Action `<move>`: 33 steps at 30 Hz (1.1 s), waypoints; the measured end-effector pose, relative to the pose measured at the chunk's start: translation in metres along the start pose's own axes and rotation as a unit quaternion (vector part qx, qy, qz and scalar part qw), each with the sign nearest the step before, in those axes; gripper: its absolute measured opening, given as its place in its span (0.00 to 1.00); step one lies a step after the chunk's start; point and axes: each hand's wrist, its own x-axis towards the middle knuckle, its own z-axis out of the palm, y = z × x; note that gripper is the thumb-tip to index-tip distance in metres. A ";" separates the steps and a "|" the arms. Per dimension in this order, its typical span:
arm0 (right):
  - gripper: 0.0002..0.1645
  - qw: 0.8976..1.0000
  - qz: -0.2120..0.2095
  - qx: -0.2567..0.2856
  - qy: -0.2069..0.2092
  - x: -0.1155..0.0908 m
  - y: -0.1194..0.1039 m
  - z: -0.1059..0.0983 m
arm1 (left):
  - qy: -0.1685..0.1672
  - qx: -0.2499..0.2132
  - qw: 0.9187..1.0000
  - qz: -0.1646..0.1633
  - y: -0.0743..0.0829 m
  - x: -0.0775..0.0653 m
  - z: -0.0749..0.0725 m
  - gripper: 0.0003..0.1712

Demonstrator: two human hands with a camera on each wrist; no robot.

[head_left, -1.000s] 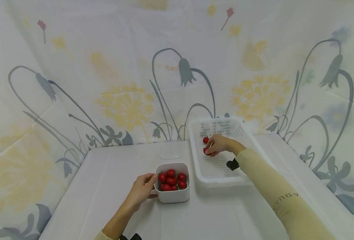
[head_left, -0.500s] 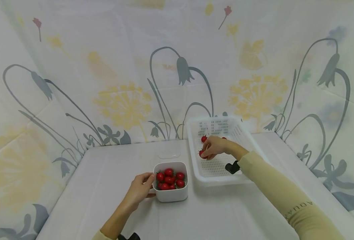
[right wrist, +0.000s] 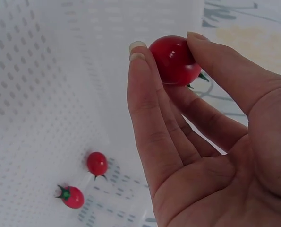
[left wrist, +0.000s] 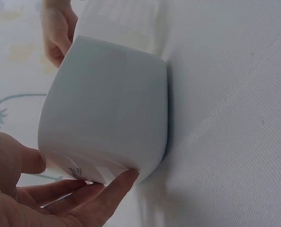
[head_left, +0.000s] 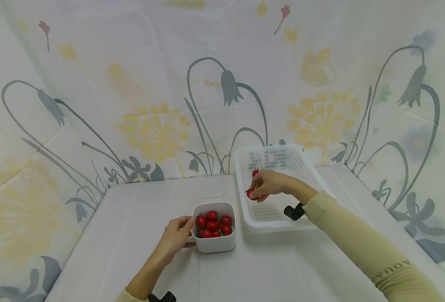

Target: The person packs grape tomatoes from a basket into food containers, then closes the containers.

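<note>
A small white square container stands on the table, filled with several red cherry tomatoes. My left hand holds it at its left side, the thumb by the rim and the fingers against the outer wall. Inside the left part of a white perforated basket, my right hand pinches one cherry tomato between thumb and fingertips; its green stem end shows below. In the right wrist view two more tomatoes, one and another, lie on the basket floor.
Behind the container lies a flat, clear, rounded-square piece. The basket stands close right of the container, its far end near the floral curtain. A white cloth covers the table.
My right hand has drawn the pinched tomato slightly left and toward the near side, within the basket. The left hand stays at the container. The head view has shifted a little.
</note>
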 end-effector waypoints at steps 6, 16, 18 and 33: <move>0.12 1.000 -0.008 -0.006 0.002 -0.007 -0.009 0.002 | 0.000 0.002 1.000 -0.001 0.000 -0.001 -0.001 0.23; 0.11 0.999 -0.031 0.029 -0.009 -0.025 -0.026 0.012 | 0.000 0.006 1.000 -0.001 0.000 0.000 0.000 0.23; 0.12 0.999 -0.038 0.034 -0.013 -0.026 -0.028 0.016 | -0.001 0.006 1.000 -0.001 0.000 0.000 0.000 0.23; 0.10 0.996 -0.069 0.055 -0.021 -0.020 -0.046 0.055 | 0.000 0.011 1.000 -0.005 0.000 0.000 0.000 0.24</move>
